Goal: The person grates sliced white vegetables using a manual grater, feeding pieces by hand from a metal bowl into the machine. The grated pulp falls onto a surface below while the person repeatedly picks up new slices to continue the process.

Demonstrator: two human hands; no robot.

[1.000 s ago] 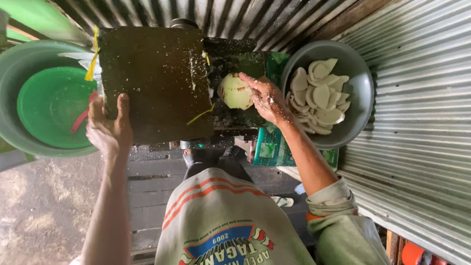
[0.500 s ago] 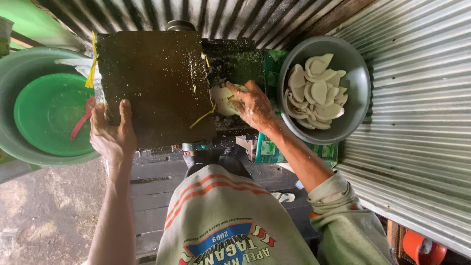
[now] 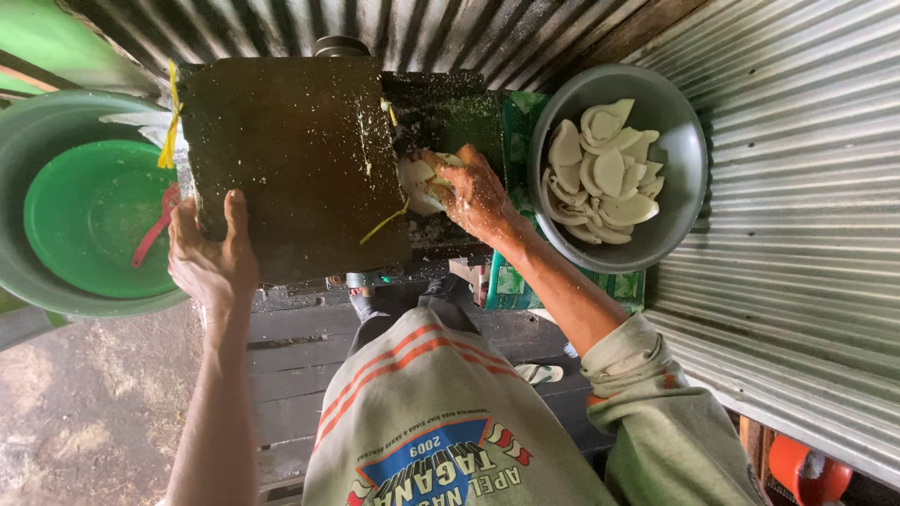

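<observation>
The right hand's point(image 3: 476, 192) fingers are curled tight around a pale piece of coconut meat point(image 3: 419, 183), pressing it into the dark, fleck-covered opening of the grating machine point(image 3: 441, 112), just beside the edge of its dark flat cover point(image 3: 291, 159). The left hand point(image 3: 211, 258) grips the near edge of that cover, thumb on top and the other fingers wrapped over the rim. Judging by what lies around, the work looks only partly done: the grey metal bowl point(image 3: 675, 122) to the right holds a good heap of white coconut pieces point(image 3: 605, 178) yet to be fed, while the green bowl point(image 3: 84, 215) set inside a larger grey-green basin point(image 3: 28, 141) on the left shows almost nothing but a red utensil point(image 3: 155, 225). A second ago the right hand held the piece raised above the opening; now it has come down and pushed the piece in, and the left hand has shifted lower along the cover's edge.
</observation>
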